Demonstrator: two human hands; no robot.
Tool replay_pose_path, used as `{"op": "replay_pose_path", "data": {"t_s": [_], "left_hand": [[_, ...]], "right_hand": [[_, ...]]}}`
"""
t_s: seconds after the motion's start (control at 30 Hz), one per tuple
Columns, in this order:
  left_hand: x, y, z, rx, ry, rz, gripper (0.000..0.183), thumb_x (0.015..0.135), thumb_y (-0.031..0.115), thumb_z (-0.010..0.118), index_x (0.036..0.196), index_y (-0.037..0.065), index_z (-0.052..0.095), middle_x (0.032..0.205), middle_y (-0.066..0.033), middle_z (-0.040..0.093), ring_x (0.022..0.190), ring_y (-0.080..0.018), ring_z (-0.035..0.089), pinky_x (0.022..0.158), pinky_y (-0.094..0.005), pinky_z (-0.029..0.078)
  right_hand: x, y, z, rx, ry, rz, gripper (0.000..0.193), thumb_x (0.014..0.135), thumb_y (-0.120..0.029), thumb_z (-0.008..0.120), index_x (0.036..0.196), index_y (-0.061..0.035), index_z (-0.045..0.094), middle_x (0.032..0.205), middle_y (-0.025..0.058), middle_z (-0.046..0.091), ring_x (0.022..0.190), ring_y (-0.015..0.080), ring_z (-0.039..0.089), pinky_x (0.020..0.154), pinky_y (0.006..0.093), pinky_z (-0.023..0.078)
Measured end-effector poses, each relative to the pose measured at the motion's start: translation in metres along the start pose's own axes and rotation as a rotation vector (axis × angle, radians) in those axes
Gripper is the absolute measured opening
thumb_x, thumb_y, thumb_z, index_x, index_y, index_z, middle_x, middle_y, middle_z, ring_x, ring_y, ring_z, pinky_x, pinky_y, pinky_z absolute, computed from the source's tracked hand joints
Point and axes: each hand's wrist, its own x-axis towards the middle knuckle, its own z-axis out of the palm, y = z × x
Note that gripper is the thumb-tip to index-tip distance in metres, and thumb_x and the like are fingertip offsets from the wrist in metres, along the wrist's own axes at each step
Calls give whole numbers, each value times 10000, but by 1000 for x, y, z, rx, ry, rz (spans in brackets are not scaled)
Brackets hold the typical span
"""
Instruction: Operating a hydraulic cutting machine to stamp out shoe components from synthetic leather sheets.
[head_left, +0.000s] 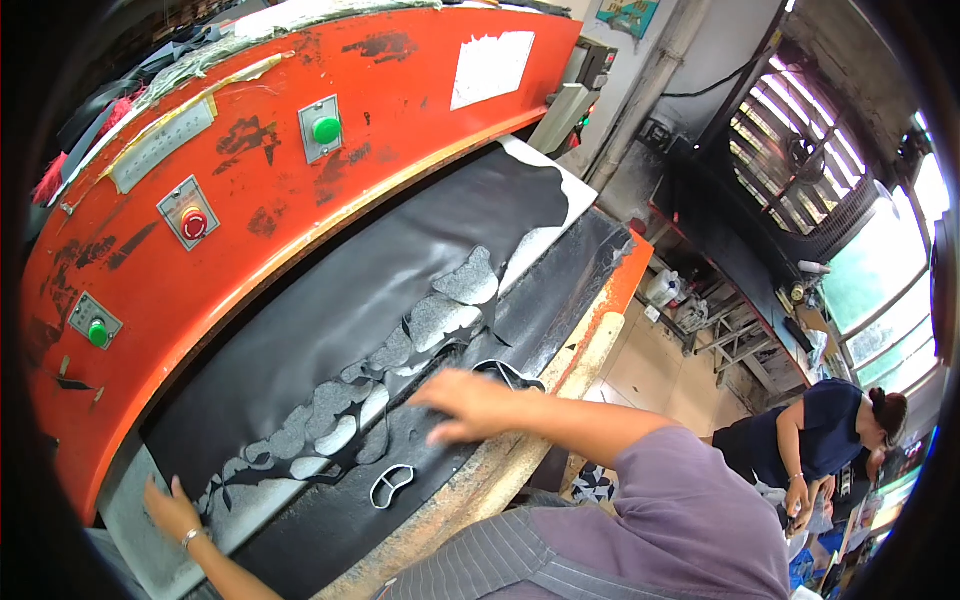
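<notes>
A large black leather-like sheet (pixel 330 270) lies on the pale cutting board (pixel 140 545) under the press. Its near edge is cut into ragged curves, with grey fuzzy-looking scraps (pixel 330 410) folded along it. My left hand (pixel 172 512) is at the sheet's near left corner, fingers apart, holding nothing visible. Reaching over the black ledge, my right hand (pixel 472 405) has its fingers stretched to the left, slightly blurred, with nothing seen in it. Just below it rests a small curved cutting die (pixel 391 487). A second hoop-like die (pixel 508 374) sits behind the right hand, partly hidden.
The orange press (pixel 250 190) arches over the sheet, bearing green buttons (pixel 326 130) and a red button (pixel 194 223). A worn, pale front rail (pixel 450 510) runs close to my body. A co-worker (pixel 820 440) stands at the right; a long dark bench (pixel 720 240) is behind.
</notes>
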Motion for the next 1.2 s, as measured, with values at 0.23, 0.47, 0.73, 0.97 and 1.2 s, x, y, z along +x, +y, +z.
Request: {"op": "replay_pose_path", "data": {"t_s": [0.23, 0.47, 0.73, 0.97, 1.2], "left_hand": [[-60, 235, -35, -286, -415, 347, 592, 869, 346, 593, 1383, 97, 437, 1445, -164, 399, 1354, -325, 348, 1111, -459, 250], [-114, 152, -75, 147, -579, -167, 714, 902, 581, 443, 1500, 242, 247, 1571, -117, 165, 1445, -350, 116, 1141, -530, 125], [-240, 102, -135, -11, -894, -213, 795, 815, 427, 665, 1446, 68, 339, 1539, -203, 204, 1412, -384, 218, 1113, -482, 255], [-176, 65, -140, -412, -180, -132, 283, 858, 228, 619, 1047, 22, 663, 1117, -180, 645, 1063, -349, 592, 931, -413, 457], [-128, 0, -44, -415, -180, 13, 291, 892, 170, 534, 1133, 65, 657, 1245, -98, 612, 1205, -279, 522, 1023, -417, 380]], "right_hand": [[-1, -29, 27, -106, -408, -291, 823, 721, -420, 752, 1396, -113, 395, 1328, 180, 467, 1258, 335, 428, 1004, 480, 366], [-94, 15, -53, -383, -238, 193, 799, 722, -427, 763, 1395, -173, 415, 1432, 260, 340, 1328, 413, 321, 1032, 546, 304], [-157, 24, -60, -222, -39, 221, 487, 643, -184, 784, 1095, -111, 617, 1045, 195, 541, 1000, 376, 493, 857, 449, 429], [-134, 4, -81, 80, 10, 236, 385, 653, -89, 766, 993, -41, 592, 924, 127, 590, 888, 295, 546, 802, 372, 444], [31, -105, 16, 107, 12, -89, 424, 737, -166, 768, 1101, -52, 585, 1033, 134, 611, 967, 307, 562, 850, 389, 455]]}}
